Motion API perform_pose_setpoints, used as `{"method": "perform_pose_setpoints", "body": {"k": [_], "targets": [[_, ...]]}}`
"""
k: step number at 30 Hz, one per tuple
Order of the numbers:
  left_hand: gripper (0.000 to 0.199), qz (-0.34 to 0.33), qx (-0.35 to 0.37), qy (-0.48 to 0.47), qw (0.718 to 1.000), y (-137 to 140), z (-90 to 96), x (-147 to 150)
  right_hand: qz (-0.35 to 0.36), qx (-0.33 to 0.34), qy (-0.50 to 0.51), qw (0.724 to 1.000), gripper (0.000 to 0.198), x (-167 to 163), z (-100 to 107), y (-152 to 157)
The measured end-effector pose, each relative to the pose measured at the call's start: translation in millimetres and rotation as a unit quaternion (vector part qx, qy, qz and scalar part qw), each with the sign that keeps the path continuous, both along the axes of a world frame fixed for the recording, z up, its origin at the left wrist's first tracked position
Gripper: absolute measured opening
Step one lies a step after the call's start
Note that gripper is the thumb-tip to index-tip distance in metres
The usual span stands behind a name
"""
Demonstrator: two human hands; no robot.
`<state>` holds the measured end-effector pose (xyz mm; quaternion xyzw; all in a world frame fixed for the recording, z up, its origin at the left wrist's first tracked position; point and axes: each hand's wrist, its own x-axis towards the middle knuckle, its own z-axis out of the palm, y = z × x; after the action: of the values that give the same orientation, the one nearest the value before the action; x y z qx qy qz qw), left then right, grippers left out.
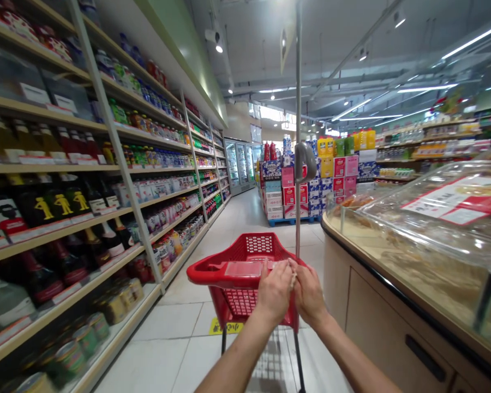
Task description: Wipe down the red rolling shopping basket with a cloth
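A red plastic shopping cart (pixel 225 278) stands in front of me, and its basket looks bare inside where I can see it. My left hand (pixel 275 292) is closed over the right part of the cart's handle, its outer fingers lying on the handle. My right hand (pixel 310 295) is closed beside it at the handle's right corner, fingers curled inward. The fingertips of both hands meet around a small pale thing (pixel 293 278), mostly hidden and too small to name. A metal pole (pixel 298 229) with a grey fitting rises just beyond the hands.
Shelves (pixel 172 224) of bottles, cans and jars line the left side. Close on the right is a wooden counter (pixel 364 295) with clear plastic covers (pixel 393 218). Stacked drink boxes (pixel 294 196) stand ahead on a blue pallet. Glass-door fridges (pixel 239 164) are farther back.
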<state>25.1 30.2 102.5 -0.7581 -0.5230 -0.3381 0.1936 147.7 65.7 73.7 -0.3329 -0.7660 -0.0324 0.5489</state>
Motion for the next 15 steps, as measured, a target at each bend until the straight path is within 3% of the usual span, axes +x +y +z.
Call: {"method": "perform_pose_setpoints", "body": {"k": [3, 7, 9, 13, 15], "targets": [[0.037, -0.006, -0.01, -0.004, 1.0, -3, 7.4, -3, 0.002, -0.042, 0.07, 0.997, 0.04, 10, 1, 3], [0.038, 0.13, 0.013, -0.05, 0.99, -15, 17.3, -63, 0.022, -0.087, 0.105, 0.99, 0.041, 14, 1, -1], [0.038, 0.154, 0.021, -0.06, 0.986, -18, 14.4, -68, 0.024, -0.084, 0.104, 0.991, 0.042, 9, -1, -5], [0.034, 0.05, 0.011, 0.002, 0.999, -14, -2.5, -24, 0.021, -0.066, 0.109, 0.992, 0.042, 4, -7, -8], [0.036, 0.024, 0.008, 0.017, 1.0, -12, -3.2, -18, 0.033, -0.072, 0.11, 0.991, 0.041, 8, -7, -7]]}}
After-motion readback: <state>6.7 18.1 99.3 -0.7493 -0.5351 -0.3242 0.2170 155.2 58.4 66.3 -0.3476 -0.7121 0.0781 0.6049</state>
